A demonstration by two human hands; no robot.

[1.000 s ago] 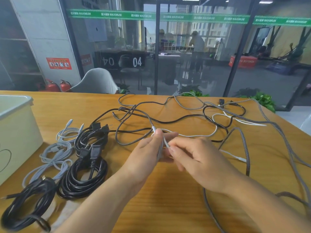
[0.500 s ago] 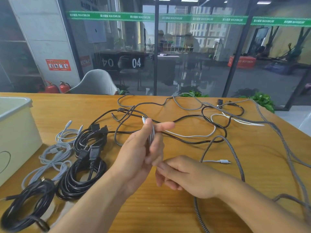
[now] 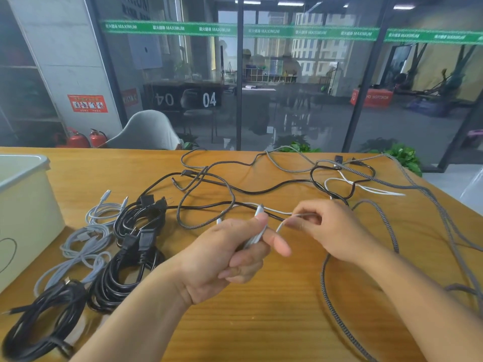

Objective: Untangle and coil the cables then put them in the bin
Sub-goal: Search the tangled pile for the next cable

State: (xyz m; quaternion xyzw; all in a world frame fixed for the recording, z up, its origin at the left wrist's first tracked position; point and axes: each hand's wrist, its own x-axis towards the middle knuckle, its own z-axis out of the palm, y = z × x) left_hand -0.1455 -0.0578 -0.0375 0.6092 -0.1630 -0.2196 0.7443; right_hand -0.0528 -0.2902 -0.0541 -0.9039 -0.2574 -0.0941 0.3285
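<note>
Bin sitting at table's left edge, coiled cables lying beside it. Tangled cables sprawling mid-table. Left hand gripping folded white cable; right hand pinching its loop. Cable seeming light, limp, slippery; best held near plug.

My wooden table carries everything. At nine o'clock sits the pale bin. Just beside it, toward seven and eight o'clock, lie coiled grey cables and coiled black cables, touching each other. From twelve to three o'clock sprawls a loose tangle: black cable, white cable, and braided grey cable.
</note>
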